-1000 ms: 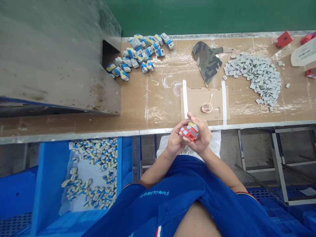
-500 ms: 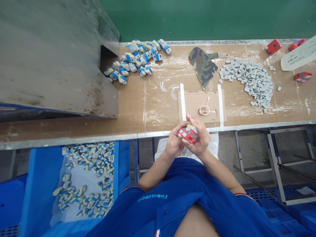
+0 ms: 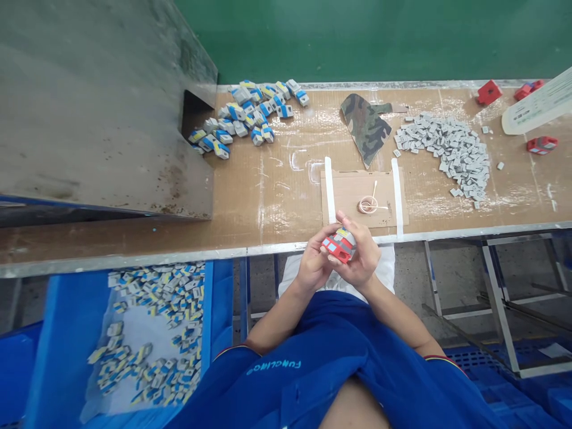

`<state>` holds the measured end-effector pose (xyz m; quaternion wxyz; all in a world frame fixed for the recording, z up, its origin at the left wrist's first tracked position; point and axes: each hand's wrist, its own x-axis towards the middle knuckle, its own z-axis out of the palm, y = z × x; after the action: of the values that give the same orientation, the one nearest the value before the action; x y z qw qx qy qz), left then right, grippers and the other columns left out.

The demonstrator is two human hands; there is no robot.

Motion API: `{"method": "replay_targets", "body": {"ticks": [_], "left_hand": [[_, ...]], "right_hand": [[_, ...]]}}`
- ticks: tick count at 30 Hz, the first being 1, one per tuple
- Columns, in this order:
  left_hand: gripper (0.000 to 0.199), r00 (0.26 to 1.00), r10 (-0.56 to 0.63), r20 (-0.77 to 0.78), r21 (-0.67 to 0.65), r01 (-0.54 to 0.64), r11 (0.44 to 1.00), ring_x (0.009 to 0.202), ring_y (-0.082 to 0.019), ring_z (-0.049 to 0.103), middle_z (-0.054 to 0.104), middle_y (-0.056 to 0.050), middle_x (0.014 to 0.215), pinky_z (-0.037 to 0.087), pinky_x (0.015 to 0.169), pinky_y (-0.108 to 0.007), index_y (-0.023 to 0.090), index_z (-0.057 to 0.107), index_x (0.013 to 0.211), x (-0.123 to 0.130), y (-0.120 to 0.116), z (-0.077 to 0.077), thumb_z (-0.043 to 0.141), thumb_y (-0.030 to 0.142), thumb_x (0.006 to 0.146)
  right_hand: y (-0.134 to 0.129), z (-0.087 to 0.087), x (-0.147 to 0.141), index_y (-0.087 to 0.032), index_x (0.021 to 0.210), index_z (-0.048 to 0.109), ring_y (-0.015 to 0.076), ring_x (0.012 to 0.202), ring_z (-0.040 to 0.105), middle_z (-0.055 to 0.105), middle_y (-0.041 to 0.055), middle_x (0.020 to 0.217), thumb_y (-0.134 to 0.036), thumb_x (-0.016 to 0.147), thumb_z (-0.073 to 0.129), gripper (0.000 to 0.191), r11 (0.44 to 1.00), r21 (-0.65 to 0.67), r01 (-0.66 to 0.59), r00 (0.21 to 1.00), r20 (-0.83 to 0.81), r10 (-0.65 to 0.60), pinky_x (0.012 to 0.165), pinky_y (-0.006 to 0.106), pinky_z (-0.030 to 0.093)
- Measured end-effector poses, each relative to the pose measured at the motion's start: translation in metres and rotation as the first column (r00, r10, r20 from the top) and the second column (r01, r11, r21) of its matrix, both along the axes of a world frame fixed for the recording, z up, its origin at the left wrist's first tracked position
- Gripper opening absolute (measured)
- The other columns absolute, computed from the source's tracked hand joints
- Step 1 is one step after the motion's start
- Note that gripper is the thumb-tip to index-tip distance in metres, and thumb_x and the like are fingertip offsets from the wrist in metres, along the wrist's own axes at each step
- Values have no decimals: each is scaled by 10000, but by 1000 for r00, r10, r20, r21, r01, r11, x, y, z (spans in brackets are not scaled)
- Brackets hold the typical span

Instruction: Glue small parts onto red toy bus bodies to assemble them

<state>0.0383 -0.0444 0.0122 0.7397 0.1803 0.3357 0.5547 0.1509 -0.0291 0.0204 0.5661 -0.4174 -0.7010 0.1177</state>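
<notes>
In front of my body, near the table's front edge, both hands close around a red toy vehicle (image 3: 338, 249) with light blue windows and a grey band. My left hand (image 3: 314, 262) grips it from the left, fingers along its side. Wrapped about its right side is my right hand (image 3: 361, 253), thumb and fingers pressed to it. A grey piece with yellow (image 3: 344, 233) shows at the vehicle's far end, between the fingers; how the two join is partly hidden. Just beyond lies a cardboard pad (image 3: 344, 190) bearing a small round cup (image 3: 367, 205) with cotton swabs.
Grey, blue and yellow blocks (image 3: 250, 113) lie back left beside a metal box (image 3: 111, 119). A camouflage cloth piece (image 3: 367, 128), a heap of small grey pieces (image 3: 451, 149) and a bottle (image 3: 527, 110) with red parts (image 3: 489, 93) lie right. A blue crate (image 3: 58, 345) holds more blocks.
The view has shifted slightly, so the table sits a little lower. Both hands keep their hold on the red toy vehicle, which is tilted slightly differently.
</notes>
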Motion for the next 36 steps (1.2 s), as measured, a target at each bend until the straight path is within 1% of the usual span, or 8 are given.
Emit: {"method": "replay_targets", "body": {"ticks": [6,11,18,22,25,30,33,36], "left_hand": [[641,1000,-13,-7,11,13,1000,857,-167,732,784,-53,974,574,856,-261,211,792,1116,1,0,0,948,621,649],[706,999,-31,-12,-25,31,999,892,-189,725,774,-68,1006,570,896,-298,201,767,1177,-1,-2,-2,930,650,657],[659,999,-40,-11,-28,40,999,884,-177,685,748,-54,1011,544,870,-280,210,765,1187,-2,-1,0,940,586,676],[605,999,-30,15,-26,31,999,881,-163,683,745,-45,1010,541,865,-265,212,770,1179,-1,0,2,945,525,692],[604,999,-25,21,-31,25,999,851,-163,682,742,-42,962,549,858,-267,207,775,1156,-1,1,3,952,526,675],[619,999,-30,28,-56,32,998,823,-154,679,736,-30,915,559,842,-256,207,775,1149,-1,3,3,975,507,646],[593,998,-31,61,-54,35,998,829,-139,688,742,-19,919,555,833,-236,214,776,1155,-2,1,0,975,474,660],[601,998,-41,56,-61,44,997,828,-140,698,755,-20,946,558,827,-247,221,768,1176,-3,-1,-4,966,486,674]], "right_hand": [[0,1,1,-197,1515,544,302,1143,792,762,174,1345,-488,989,660,612,1000,-5,-12,1000,-18,12,859,446,684],[1,1,-2,-211,1504,549,298,1141,791,771,166,1328,-464,956,719,627,999,-20,-29,999,-31,28,880,442,686],[3,-6,-6,-196,1533,490,310,1230,755,753,181,1343,-524,987,643,655,999,-21,-43,999,-6,43,951,479,686],[2,-10,-6,-194,1571,439,301,1269,733,720,183,1401,-505,986,647,694,995,-53,-90,995,-53,87,980,479,675],[1,-11,-6,-194,1592,407,295,1256,738,702,186,1431,-505,977,663,735,992,-70,-102,993,-68,98,984,472,671],[1,-10,-6,-204,1568,448,317,1296,720,692,193,1450,-475,951,713,724,995,-49,-89,996,-34,88,994,487,668],[0,-9,-5,-195,1561,466,321,1284,729,699,199,1442,-444,944,727,715,996,-35,-86,996,-26,85,987,489,672],[-1,-8,-4,-203,1567,463,325,1258,744,698,198,1447,-447,929,745,738,996,-41,-76,997,-3,76,974,493,677]]}}
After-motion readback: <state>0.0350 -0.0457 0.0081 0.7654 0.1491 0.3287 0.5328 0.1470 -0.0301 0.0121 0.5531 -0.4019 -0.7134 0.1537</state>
